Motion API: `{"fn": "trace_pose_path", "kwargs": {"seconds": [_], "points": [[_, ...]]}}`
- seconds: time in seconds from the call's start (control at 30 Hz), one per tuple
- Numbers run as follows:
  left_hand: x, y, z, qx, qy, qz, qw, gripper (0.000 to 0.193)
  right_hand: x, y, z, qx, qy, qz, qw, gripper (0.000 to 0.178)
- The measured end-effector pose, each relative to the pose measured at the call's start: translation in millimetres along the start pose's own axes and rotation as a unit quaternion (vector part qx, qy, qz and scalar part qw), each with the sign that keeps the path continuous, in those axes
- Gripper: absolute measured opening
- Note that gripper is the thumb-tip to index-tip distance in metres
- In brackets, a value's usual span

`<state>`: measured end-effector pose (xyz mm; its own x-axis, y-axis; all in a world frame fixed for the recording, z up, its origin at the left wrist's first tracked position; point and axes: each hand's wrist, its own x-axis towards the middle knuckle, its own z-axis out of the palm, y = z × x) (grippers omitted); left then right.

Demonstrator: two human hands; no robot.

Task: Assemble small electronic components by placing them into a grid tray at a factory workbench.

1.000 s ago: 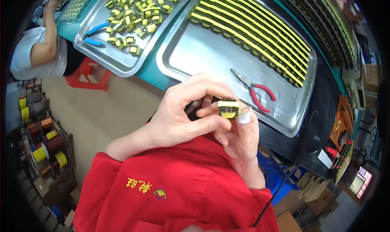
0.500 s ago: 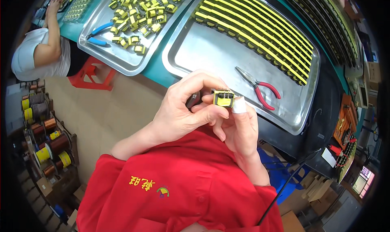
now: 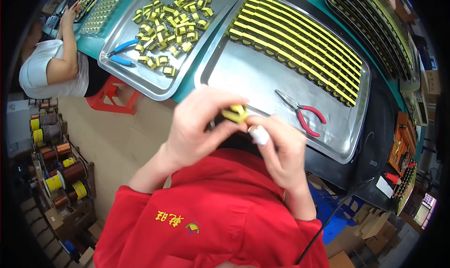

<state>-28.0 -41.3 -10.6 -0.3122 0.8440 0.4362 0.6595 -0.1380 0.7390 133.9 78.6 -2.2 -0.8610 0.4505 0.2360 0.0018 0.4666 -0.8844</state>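
Note:
A small transformer (image 3: 236,113) wrapped in yellow tape is held up in front of my red shirt, over the near edge of the tray. My left hand (image 3: 197,122) is closed on it with thumb and fingers. My right hand (image 3: 281,148), with a white wrap on its thumb, is closed at the transformer's right side, fingertips touching it. Motion blurs both hands and the part. Something dark shows partly inside my left hand; its kind is hidden. Red-handled pliers (image 3: 302,112) lie open on the tray, beyond my right hand.
Rows of yellow-taped transformers (image 3: 300,47) fill the far part of the metal tray (image 3: 220,71). A second tray (image 3: 157,87) holds loose transformers and blue-handled cutters (image 3: 123,52). At the left, a person (image 3: 58,64) works beside a red stool (image 3: 112,97). Wire spools (image 3: 61,174) stand lower left.
The transformer has shifted left and turned, so its pins no longer face up toward view. My right hand has come in against it. The whole view has shifted slightly.

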Motion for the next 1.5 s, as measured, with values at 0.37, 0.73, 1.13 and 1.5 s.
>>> {"fn": "trace_pose_path", "kwargs": {"seconds": [0.37, 0.73, 1.13, 1.5], "points": [[62.1, -57.9, -7.6, 0.253, 0.035, -0.040, 0.966, 0.025, -11.4, 29.2, -35.2, -0.279, 0.108, -0.003, 0.954, 0.034], [70.7, -71.7, 3.1, 0.310, 0.070, -0.017, 0.948, 0.026, -9.5, 32.7, -52.2, -0.324, 0.057, 0.055, 0.943, 0.044], [-14.9, -58.5, -77.0, 0.349, 0.080, -0.126, 0.925, 0.025, -0.2, 38.0, -57.0, -0.333, 0.013, 0.079, 0.939, 0.028], [-11.0, -54.4, -67.0, 0.401, 0.016, -0.185, 0.897, 0.035, -5.4, 23.5, -70.7, -0.396, -0.051, 0.139, 0.906, 0.045]]}}
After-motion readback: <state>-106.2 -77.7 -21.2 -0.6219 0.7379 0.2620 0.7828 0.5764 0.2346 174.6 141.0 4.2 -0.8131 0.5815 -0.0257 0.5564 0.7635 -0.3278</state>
